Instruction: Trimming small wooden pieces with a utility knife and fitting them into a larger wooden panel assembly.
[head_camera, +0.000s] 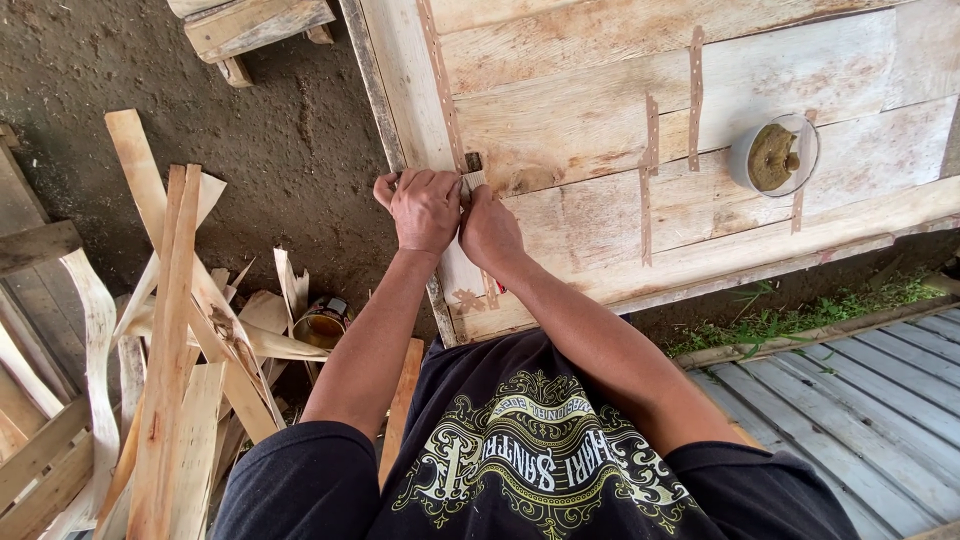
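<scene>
Both hands crowd together at the panel's edge, and the left hand (425, 208) covers most of whatever it presses there; only a pale corner of a small tool (473, 181) peeks out between it and the right hand (488, 228). The wooden panel (620, 130) runs off the top and right edges. Behind the scrap strips, the tin can (322, 322) is half hidden.

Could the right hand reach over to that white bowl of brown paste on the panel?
Probably yes: the right hand rests on the same wooden panel, and only bare board lies between it and the bowl.
</scene>
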